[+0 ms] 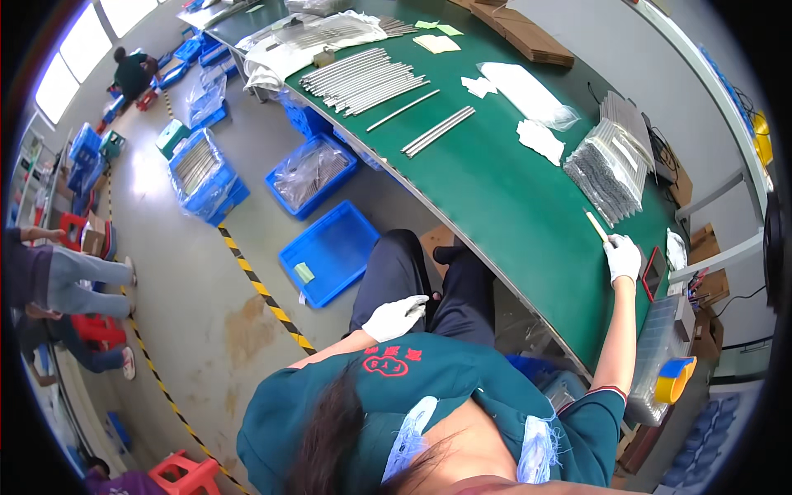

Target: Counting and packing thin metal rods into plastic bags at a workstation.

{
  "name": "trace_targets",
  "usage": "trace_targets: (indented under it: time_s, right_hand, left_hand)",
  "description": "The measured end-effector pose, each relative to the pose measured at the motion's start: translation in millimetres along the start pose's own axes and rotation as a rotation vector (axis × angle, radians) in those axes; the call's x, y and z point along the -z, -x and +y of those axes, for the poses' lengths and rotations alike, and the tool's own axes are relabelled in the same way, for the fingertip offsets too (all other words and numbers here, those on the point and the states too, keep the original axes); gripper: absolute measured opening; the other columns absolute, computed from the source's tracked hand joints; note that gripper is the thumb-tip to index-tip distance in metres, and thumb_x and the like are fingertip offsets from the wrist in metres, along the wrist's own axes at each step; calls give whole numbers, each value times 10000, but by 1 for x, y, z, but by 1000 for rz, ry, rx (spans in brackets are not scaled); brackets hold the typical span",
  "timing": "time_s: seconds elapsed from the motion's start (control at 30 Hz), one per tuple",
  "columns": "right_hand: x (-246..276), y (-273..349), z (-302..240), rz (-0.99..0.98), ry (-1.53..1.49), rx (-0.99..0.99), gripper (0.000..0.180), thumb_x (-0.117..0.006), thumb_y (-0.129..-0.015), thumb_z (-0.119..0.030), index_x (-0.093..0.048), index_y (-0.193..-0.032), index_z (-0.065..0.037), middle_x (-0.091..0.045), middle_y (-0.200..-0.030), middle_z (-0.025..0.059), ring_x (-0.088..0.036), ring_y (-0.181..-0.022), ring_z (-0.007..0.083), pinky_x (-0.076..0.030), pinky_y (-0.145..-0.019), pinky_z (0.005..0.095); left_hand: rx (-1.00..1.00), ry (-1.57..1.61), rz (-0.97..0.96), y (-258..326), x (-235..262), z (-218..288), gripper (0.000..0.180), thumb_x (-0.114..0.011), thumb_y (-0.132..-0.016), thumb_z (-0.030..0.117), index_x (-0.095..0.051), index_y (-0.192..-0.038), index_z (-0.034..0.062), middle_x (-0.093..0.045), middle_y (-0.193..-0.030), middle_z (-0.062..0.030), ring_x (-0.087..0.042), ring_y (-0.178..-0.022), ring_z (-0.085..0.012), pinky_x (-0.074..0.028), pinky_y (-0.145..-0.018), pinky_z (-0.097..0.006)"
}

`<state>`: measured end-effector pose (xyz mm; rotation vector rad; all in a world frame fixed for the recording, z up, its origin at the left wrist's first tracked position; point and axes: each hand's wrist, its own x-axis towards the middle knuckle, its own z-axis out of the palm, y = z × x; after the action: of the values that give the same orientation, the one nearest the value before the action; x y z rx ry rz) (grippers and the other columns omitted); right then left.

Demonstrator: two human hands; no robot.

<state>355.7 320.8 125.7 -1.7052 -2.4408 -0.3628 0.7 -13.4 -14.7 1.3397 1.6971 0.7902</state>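
Observation:
My right hand (623, 258), in a white glove, is closed around a slim cream-coloured stick-like tool (596, 226). Its tip points away from me over the green tabletop (503, 194); its exact kind is too small to tell. My left hand (396, 318), also gloved in white, lies on my thigh with its fingers stretched out and nothing in it. Just beyond the tool stands a stack of clear plastic-wrapped packs (606, 169). Farther left on the table lie a row of metal rods (363, 81), a single rod (403, 110) and a small group of rods (438, 131).
White crumpled paper (540, 141), a plastic bag (528, 92) and cardboard (520, 33) lie on the table. Blue bins (330, 252) stand on the floor to my left beside striped tape (256, 285). A yellow and blue tape roll (675, 379) sits at right. Other people are at left.

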Motion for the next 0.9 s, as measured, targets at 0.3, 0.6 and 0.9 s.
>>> trace_targets:
  time_s: [0.3, 0.6, 0.9]
  right_hand:
    - [52, 70, -23, -189, -47, -435, 311, -494, -852, -407, -617, -1041, -193, -646, -1001, 106, -616, -927, 320, -491, -779, 429]
    - [38, 85, -29, -130, -65, -265, 315, -461, -888, -328, -595, -1125, -170, -570, -1209, 55, -585, -1019, 275, -476, -864, 398]
    - [-60, 18, 98, 52, -213, -20, 346, -365, -913, -144, -527, -1183, 0, -443, -1367, 168, -503, -1144, 267, -374, -992, 402]
  left_hand:
    - [95, 200, 35, 0, -14, -25, 335, -525, -911, 193, -546, -1232, 99, -679, -984, -102, -662, -906, -203, -501, -812, -294]
    - [83, 200, 58, -14, -21, -33, 329, -534, -913, 199, -552, -1222, 87, -688, -946, -98, -667, -870, -184, -500, -801, -279]
    - [-136, -3, 174, -3, 3, -4, 347, -473, -915, 346, -563, -1195, 161, -643, -1037, -149, -621, -895, -353, -496, -790, -406]
